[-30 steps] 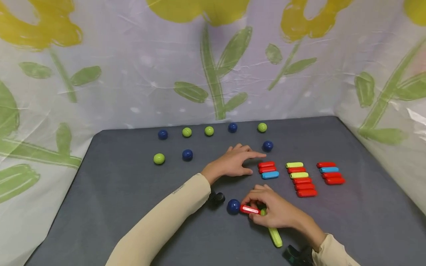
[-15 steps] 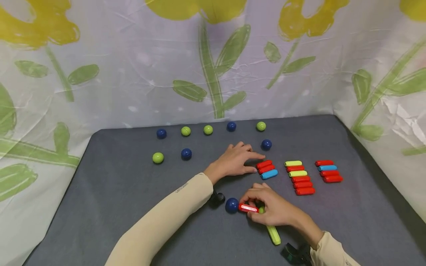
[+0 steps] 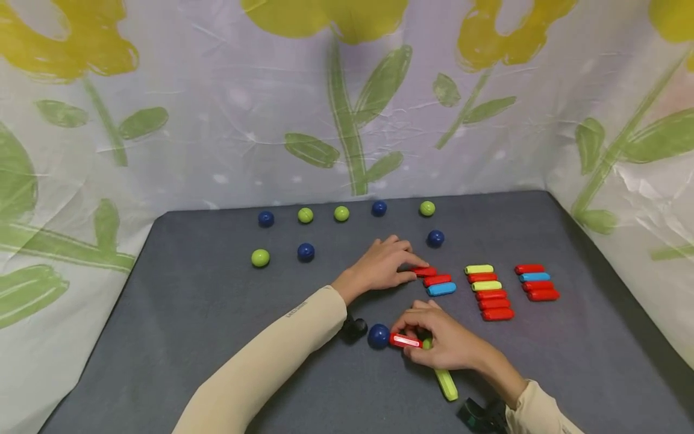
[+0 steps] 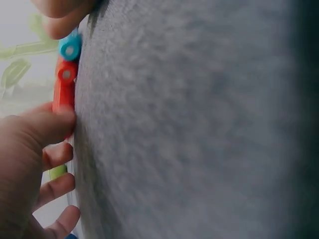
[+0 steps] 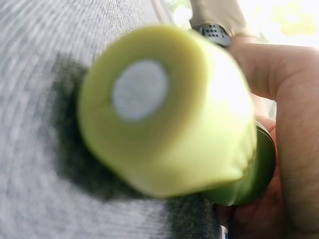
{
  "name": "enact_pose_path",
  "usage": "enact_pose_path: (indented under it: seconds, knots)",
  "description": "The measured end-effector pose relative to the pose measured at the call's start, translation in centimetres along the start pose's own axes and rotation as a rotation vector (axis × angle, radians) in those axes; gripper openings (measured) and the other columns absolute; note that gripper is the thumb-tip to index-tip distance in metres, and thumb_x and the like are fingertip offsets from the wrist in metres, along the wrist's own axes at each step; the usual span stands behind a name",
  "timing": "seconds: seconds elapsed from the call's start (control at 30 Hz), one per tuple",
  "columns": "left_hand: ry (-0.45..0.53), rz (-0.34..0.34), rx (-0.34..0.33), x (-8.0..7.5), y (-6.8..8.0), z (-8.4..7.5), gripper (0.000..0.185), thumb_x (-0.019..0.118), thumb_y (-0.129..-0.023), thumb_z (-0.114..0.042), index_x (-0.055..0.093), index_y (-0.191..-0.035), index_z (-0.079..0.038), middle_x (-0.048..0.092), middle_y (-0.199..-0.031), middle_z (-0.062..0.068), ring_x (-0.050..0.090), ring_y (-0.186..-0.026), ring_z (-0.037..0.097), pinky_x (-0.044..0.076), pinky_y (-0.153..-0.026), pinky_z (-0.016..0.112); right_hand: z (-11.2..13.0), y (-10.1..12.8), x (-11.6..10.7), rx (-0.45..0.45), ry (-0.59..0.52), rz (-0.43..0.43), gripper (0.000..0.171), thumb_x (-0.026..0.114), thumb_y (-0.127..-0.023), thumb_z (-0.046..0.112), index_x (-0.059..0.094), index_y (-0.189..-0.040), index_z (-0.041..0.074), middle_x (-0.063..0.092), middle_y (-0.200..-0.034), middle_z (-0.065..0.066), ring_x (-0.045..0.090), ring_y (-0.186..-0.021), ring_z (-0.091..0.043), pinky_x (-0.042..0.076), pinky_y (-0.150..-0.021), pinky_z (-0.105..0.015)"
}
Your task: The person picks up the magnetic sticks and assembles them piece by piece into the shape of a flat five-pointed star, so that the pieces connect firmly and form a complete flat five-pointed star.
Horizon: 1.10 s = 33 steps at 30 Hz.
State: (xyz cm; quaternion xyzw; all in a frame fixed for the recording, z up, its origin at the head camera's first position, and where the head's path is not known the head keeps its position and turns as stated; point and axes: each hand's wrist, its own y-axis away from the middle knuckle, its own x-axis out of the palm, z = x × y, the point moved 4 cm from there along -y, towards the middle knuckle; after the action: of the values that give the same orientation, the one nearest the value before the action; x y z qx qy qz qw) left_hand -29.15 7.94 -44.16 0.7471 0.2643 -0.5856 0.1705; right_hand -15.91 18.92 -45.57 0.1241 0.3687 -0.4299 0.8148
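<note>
Right hand [image 3: 444,343] pinching red stick [image 3: 405,342], blue ball [image 3: 378,336] touching at 9 o'clock. Left hand [image 3: 382,265] uncurled, fingertips on top red stick [image 3: 424,272] of pile.

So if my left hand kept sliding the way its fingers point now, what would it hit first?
The left hand already touches the top red stick of the near stack. Pushing on rightward, it would probably meet the yellow-topped stack next, though depth is hard to judge.
</note>
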Motion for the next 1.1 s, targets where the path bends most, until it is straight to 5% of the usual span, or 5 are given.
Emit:
enact_pose_path:
  seconds: [0.3, 0.57, 0.77, 0.93, 1.1]
  knots:
    - [0.111, -0.059, -0.122, -0.3, 4.5, 2.3, 0.027, 0.068, -0.097, -0.034, 0.074, -0.123, -0.028, 0.069, -0.110, -0.007, 0.052, -0.097, 0.015, 0.044, -0.085, 0.036, 0.4, -0.2, 0.4, 0.003, 0.001, -0.059, 0.025, 0.079, -0.086, 0.021, 0.071, -0.103, 0.036, 0.054, -0.083, 0.017, 0.049, -0.077, -0.003, 0.035, -0.077, -0.025]
    - [0.263, -0.236, -0.249, -0.5, 12.2, 3.9, 0.024, 0.073, -0.094, -0.028, 0.076, -0.116, -0.018, 0.066, -0.095, -0.004, 0.051, -0.087, 0.013, 0.043, -0.084, 0.033, 0.2, -1.3, 0.2, 0.041, 0.018, -0.205, 0.018, 0.081, -0.086, 0.018, 0.073, -0.099, 0.028, 0.055, -0.074, 0.017, 0.047, -0.065, -0.002, 0.039, -0.064, -0.023]
    - [0.326, -0.368, -0.404, -0.7, 17.3, 4.6, 0.021, 0.077, -0.091, -0.023, 0.076, -0.111, -0.016, 0.062, -0.088, -0.008, 0.048, -0.082, 0.011, 0.038, -0.081, 0.033, 0.3, -2.8, 0.3, 0.099, 0.101, -0.323, 0.014, 0.079, -0.086, 0.017, 0.074, -0.097, 0.023, 0.053, -0.069, 0.016, 0.046, -0.066, -0.004, 0.038, -0.065, -0.024]
    - [0.302, -0.424, -0.432, -0.5, 19.2, 4.7, 0.018, 0.078, -0.090, -0.025, 0.077, -0.107, -0.018, 0.060, -0.084, -0.010, 0.045, -0.078, 0.010, 0.034, -0.077, 0.032, 0.7, -4.2, 1.2, 0.145, 0.159, -0.375, 0.012, 0.079, -0.086, 0.021, 0.075, -0.097, 0.022, 0.054, -0.068, 0.016, 0.047, -0.068, -0.005, 0.035, -0.071, -0.028]
    - [0.292, -0.461, -0.408, -0.1, 19.4, 4.5, 0.018, 0.079, -0.089, -0.027, 0.076, -0.106, -0.021, 0.059, -0.082, -0.012, 0.044, -0.075, 0.009, 0.031, -0.075, 0.030, 0.9, -5.6, 2.3, 0.176, 0.151, -0.399, 0.012, 0.078, -0.086, 0.023, 0.075, -0.098, 0.021, 0.056, -0.071, 0.015, 0.048, -0.070, -0.006, 0.030, -0.074, -0.031]
